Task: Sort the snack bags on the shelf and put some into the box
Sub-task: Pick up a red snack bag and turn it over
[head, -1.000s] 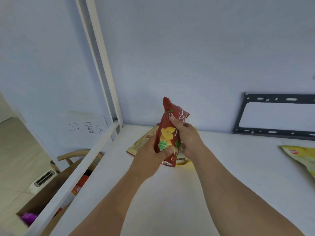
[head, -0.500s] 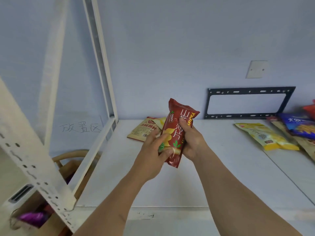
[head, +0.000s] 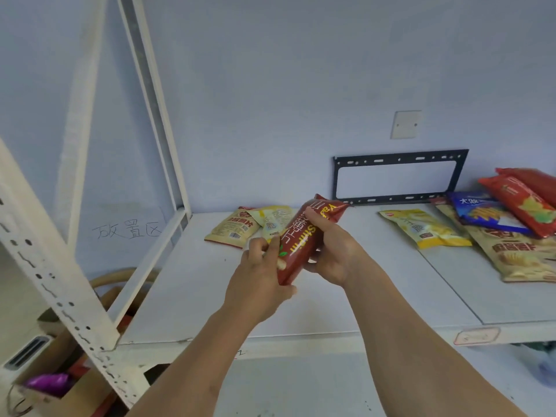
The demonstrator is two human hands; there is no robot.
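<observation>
**A:** What frames the scene?

**B:** The white shelf point(head: 346, 299), its deck running the full width before you, with the slotted upright point(head: 54, 266) at left. Since a second ago your view has pulled back and swung right, so the far group of bags, hidden then, now shows.

**A:** And below the deck?

**B:** The cardboard box point(head: 57, 383), low at left and well apart from your hands; a purple packet point(head: 46, 382) already lies in it.

**A:** Which bags lie on the shelf?

**B:** At right, a heap: a beige bag point(head: 517, 251), a blue bag point(head: 487, 212), a red bag point(head: 523, 203), and a yellow bag point(head: 421, 227) just beside them. At the back left, two pale bags point(head: 237, 230) overlapping.

**A:** Where is the piece in hand?

**B:** The dark red snack bag point(head: 304, 239) is held above the deck, between the two groups. Your left hand point(head: 258, 284) wraps its lower end; your right hand point(head: 334, 251) closes round its upper half. It stood nearly upright a second ago; now it leans right.

**A:** Meaning?

**B:** You are probably inspecting it; whether it goes to box or heap is not yet settled.
</observation>
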